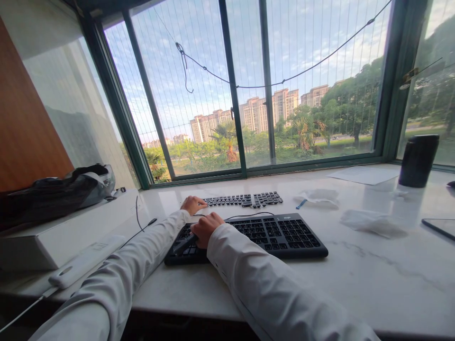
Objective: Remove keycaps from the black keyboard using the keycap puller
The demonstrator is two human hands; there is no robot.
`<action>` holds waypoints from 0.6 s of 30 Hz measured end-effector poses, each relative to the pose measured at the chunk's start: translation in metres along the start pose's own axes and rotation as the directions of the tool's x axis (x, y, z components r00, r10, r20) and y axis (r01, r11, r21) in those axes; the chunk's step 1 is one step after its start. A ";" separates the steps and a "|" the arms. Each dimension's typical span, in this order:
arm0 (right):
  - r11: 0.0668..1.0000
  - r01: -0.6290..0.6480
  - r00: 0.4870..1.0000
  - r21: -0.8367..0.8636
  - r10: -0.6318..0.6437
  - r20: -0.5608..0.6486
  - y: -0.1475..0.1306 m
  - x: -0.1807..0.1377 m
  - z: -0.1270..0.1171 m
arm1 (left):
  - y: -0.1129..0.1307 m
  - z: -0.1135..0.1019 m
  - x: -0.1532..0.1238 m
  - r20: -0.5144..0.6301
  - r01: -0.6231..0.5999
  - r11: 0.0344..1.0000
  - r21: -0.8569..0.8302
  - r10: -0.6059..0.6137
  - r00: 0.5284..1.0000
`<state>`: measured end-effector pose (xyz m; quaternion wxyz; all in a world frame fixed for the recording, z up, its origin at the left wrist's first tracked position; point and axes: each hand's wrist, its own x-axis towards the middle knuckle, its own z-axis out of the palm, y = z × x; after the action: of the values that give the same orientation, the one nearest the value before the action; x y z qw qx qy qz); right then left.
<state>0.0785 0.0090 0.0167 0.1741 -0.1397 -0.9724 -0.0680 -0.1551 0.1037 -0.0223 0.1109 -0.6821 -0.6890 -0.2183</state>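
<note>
A black keyboard (pixel 284 232) lies on the white marble-patterned counter, with its cable behind it. Behind it, loose black keycaps (pixel 231 200) are laid out in keyboard-like rows. My left hand (pixel 194 204) is at the left end of these rows, fingertips drawn together at the outermost caps. Whether a cap is between them is too small to see. Over the keyboard's left part, my right hand (pixel 208 229) is closed around a dark elongated tool (pixel 185 244). The tool slants down to the left over the keys, and its exact kind is unclear.
Crumpled clear plastic bags (pixel 373 223) and a small blue item (pixel 301 204) lie to the right, near a black cup (pixel 418 161) and white paper (pixel 366 174). At left are a white power strip (pixel 87 260) and a white box (pixel 71 232) bearing a dark bag (pixel 53 194). Windows stand behind.
</note>
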 end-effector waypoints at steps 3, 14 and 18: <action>1.000 0.009 1.000 -0.017 -0.009 0.024 0.000 -0.001 -0.003 | 0.001 -0.003 -0.001 -0.008 0.005 1.000 0.003 -0.004 1.000; 0.994 -0.085 0.996 -0.067 0.086 0.008 0.002 -0.003 -0.006 | 0.020 -0.090 -0.002 -0.225 -0.067 0.996 -0.052 0.053 0.973; 0.973 -0.225 0.973 -0.052 0.222 -0.066 0.004 -0.004 -0.006 | 0.039 -0.116 -0.028 -0.183 -0.118 0.984 -0.133 0.092 0.979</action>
<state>0.0853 0.0108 0.0209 0.2055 -0.2513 -0.9424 -0.0810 -0.1323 0.0253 0.0728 0.1337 -0.7017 -0.6221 -0.3204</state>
